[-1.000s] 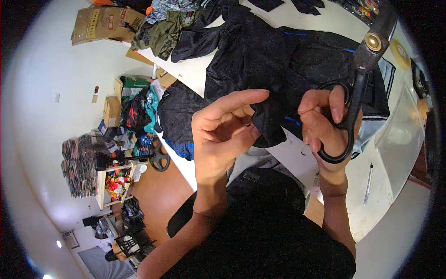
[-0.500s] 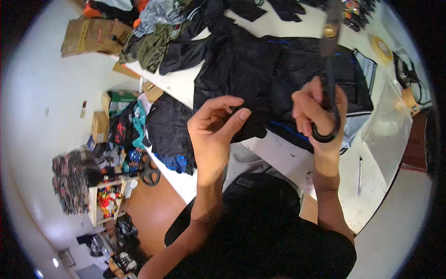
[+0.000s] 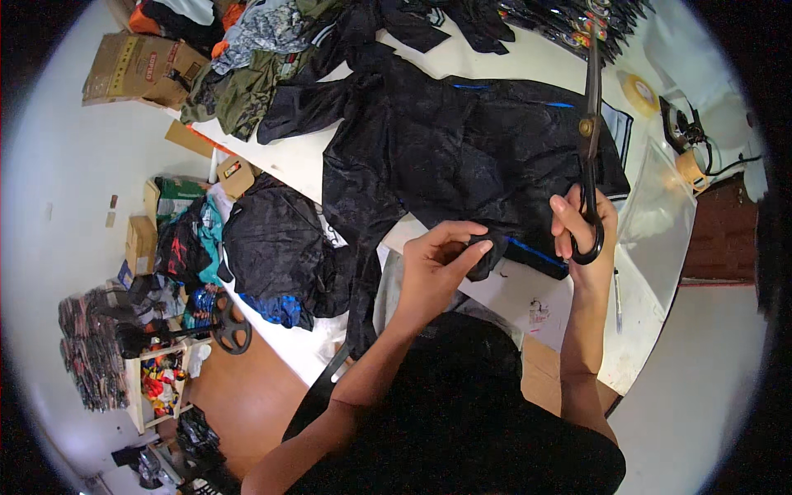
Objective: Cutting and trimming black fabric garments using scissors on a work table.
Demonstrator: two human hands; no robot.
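Note:
A black garment (image 3: 462, 148) with thin blue strips lies spread over the white table. My left hand (image 3: 437, 268) is closed, pinching a bunched dark edge of this cloth between thumb and fingers near the front. Large black-handled scissors (image 3: 589, 140) are in my right hand (image 3: 587, 235), fingers through the handle loops. Their blades point away from me, look closed together, and stand above the right part of the garment, apart from my left hand.
A tape roll (image 3: 639, 94) and a pen (image 3: 618, 301) lie on the table's right side. Piled clothes (image 3: 256, 70) and a cardboard box (image 3: 142, 70) stand at the far left. Another dark garment heap (image 3: 276, 247) is left of me. Packed items (image 3: 569, 29) lie at the back.
My left hand has moved right and nearer to me, drawing the cloth edge along. My right hand has come slightly nearer with the scissors. The whole view has shifted a little.

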